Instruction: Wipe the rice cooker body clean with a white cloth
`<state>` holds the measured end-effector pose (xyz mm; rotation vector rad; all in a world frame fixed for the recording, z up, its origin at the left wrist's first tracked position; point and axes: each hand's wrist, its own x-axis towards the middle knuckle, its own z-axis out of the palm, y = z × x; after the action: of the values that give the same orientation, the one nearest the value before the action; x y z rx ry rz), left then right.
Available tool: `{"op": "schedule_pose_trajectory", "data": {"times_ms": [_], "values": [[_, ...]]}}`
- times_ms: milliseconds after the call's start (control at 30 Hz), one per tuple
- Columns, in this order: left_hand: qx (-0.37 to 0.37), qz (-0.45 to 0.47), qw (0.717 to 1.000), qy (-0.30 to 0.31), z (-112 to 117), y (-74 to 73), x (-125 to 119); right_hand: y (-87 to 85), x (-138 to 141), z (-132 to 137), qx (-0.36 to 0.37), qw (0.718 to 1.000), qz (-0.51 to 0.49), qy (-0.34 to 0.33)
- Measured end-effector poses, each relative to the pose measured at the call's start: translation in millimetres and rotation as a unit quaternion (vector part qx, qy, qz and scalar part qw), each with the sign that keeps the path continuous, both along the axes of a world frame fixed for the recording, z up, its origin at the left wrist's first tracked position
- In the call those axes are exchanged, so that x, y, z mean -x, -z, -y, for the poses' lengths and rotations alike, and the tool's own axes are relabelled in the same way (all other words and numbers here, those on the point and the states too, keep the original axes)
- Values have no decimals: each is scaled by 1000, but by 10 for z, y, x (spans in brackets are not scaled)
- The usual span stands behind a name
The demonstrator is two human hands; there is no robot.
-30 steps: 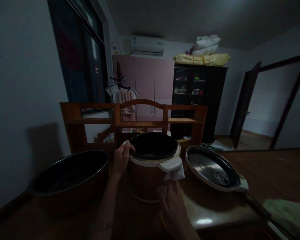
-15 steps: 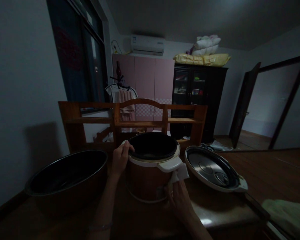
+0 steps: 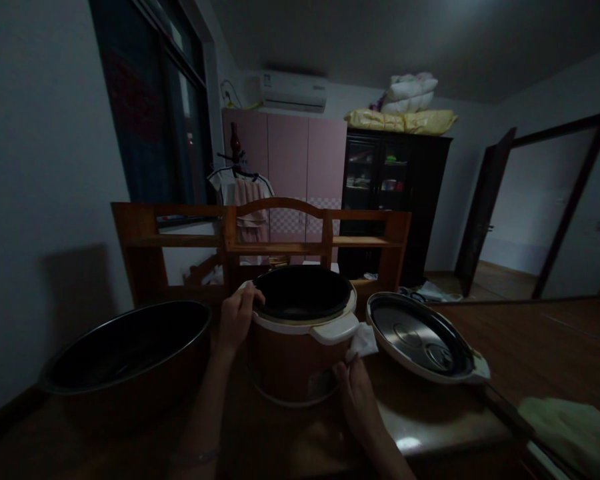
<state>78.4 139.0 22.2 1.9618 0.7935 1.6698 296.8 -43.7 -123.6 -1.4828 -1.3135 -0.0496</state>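
Observation:
An electric cooker point(image 3: 290, 357), brown with a white rim and dark inside, stands uncovered on the table in front of me. My left hand point(image 3: 240, 312) is closed over the left side of its rim, fingertips curled inward. Low at the cooker's right side, my right hand point(image 3: 357, 393) pinches a white tissue point(image 3: 363, 341), which sticks up just below and beside the white side handle point(image 3: 334, 329). To the left sits a wide dark pot point(image 3: 125, 393). The cooker's lid point(image 3: 423, 337) lies inner side up on the right, its metal plate showing.
A wooden shelf unit point(image 3: 280, 248) rises behind the cooker at the table's back. Pale green cloth point(image 3: 570, 427) lies at the lower right. Farther off are a pink wardrobe point(image 3: 287, 150), a dark cabinet point(image 3: 425, 200) and an open door point(image 3: 485, 207). The room is dim.
My right hand and the tissue have shifted slightly along the cooker's right side, and more of the tissue shows beyond the handle. My left hand keeps its place on the rim.

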Motion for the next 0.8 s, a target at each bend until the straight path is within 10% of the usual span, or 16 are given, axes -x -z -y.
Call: {"op": "schedule_pose_trajectory", "data": {"times_ms": [800], "values": [[-6,-3,1000,-2,9,-3,-1,134,-134,-60,58,996,-55,-34]]}}
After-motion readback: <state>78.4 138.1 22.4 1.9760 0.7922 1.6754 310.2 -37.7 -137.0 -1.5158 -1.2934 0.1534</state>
